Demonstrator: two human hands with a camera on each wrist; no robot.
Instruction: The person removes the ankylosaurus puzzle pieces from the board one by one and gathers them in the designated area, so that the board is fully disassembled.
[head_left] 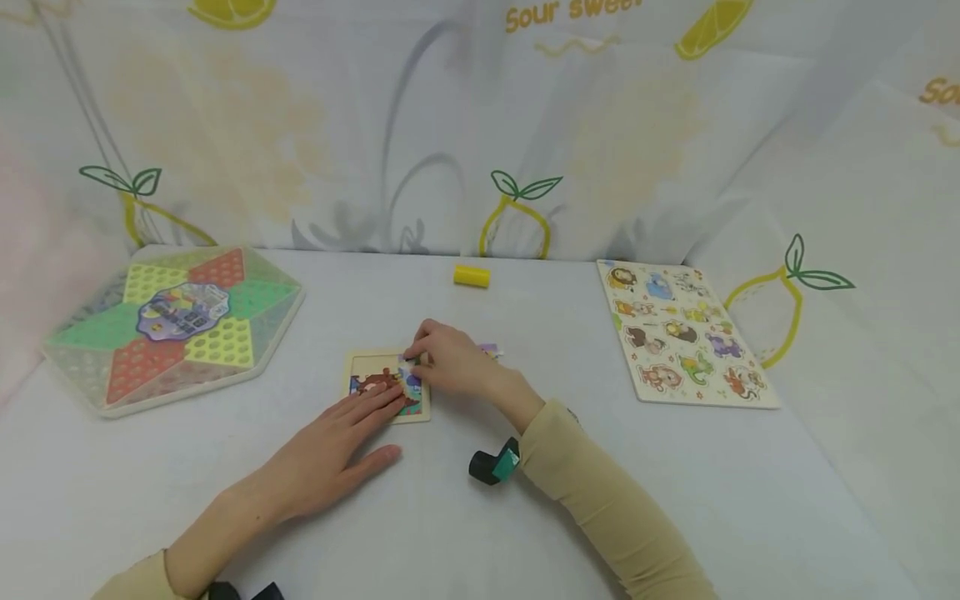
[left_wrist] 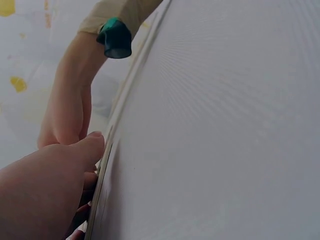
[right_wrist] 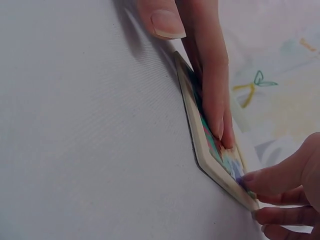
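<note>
A small wooden jigsaw puzzle in a pale frame lies on the white table, with a brown animal in its colourful picture. My left hand rests on its lower part with fingers stretched out flat. At the puzzle's upper right, my right hand pinches a small puzzle piece between thumb and fingers. In the right wrist view, that thumb touches a bluish part of the picture by the frame's corner. Partly hidden behind the right hand is a purple piece.
A hexagonal Chinese checkers board lies at the left. On the right is an animal puzzle board. A yellow cylinder lies at the back, before a lemon-print cloth. A black wrist device sits by the right sleeve.
</note>
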